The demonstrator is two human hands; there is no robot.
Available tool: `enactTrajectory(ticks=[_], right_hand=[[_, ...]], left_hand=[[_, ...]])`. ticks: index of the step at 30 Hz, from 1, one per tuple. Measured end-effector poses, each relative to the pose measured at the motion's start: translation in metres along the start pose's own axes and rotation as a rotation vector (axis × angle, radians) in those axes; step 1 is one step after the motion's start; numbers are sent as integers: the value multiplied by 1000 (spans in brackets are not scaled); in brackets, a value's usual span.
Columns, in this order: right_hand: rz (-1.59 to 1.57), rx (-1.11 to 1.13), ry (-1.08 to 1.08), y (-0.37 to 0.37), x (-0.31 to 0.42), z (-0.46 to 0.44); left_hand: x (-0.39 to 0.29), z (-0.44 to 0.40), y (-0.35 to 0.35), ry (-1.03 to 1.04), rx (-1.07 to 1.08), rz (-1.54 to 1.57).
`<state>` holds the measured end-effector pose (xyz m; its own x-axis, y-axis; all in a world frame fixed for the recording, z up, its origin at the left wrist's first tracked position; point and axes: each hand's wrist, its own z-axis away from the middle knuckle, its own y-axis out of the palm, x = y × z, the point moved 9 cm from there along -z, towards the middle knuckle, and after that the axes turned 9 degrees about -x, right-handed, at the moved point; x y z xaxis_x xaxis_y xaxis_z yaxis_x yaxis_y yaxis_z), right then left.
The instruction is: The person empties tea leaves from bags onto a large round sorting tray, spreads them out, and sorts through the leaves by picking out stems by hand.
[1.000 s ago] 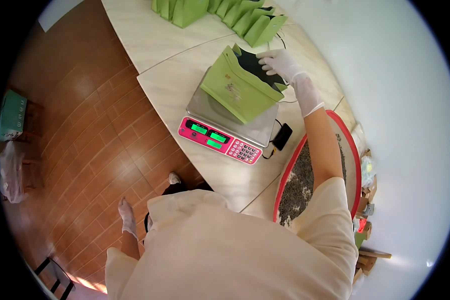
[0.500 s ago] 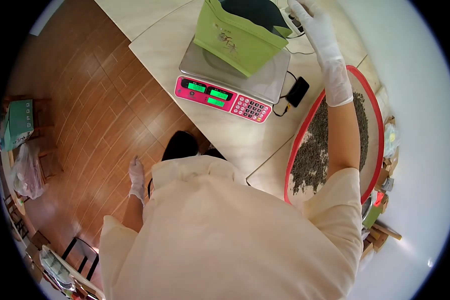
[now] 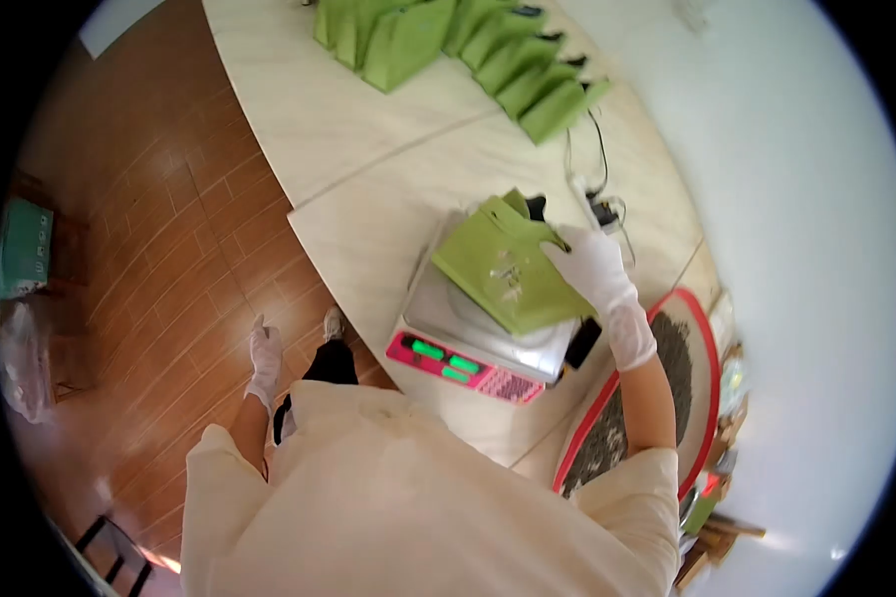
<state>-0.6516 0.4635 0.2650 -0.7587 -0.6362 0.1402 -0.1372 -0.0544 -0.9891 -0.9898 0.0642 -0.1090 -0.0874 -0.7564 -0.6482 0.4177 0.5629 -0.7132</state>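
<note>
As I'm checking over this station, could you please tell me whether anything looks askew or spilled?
One mild thing: the green bag sits turned at an angle to the front edge of the scale, with the right hand at its upper edge. I see no spill, though blur hides fine detail.

At the centre, the green bag is showing a smooth, matt surface. Just below, the scale's metal plate is gleaming and its pink casing is looking like glossy plastic. The cream counter is appearing smooth, the shirt at lower centre matt cloth, the dark grains at right rough.
</note>
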Motion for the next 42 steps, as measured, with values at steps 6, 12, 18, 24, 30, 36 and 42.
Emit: enactTrajectory(ticks=[6,12,18,24,30,36,42], right_hand=[[-165,104,233,-43,20,-135],[-218,-42,194,26,-3,-315],[-680,23,612,175,2,-462],[-1451,-328,740,242,-28,-509],[38,-517,209,106,6,-396],[68,-333,300,78,-27,-127],[145,-483,1102,62,-89,258]], left_hand=[[17,-96,21,-96,128,302],[94,-90,-16,-505,203,333],[184,-55,-45,-702,109,448],[217,-14,-54,-807,73,426],[196,-52,-12,-852,373,307],[91,-129,35,-538,489,317],[53,-135,112,-351,741,-14]])
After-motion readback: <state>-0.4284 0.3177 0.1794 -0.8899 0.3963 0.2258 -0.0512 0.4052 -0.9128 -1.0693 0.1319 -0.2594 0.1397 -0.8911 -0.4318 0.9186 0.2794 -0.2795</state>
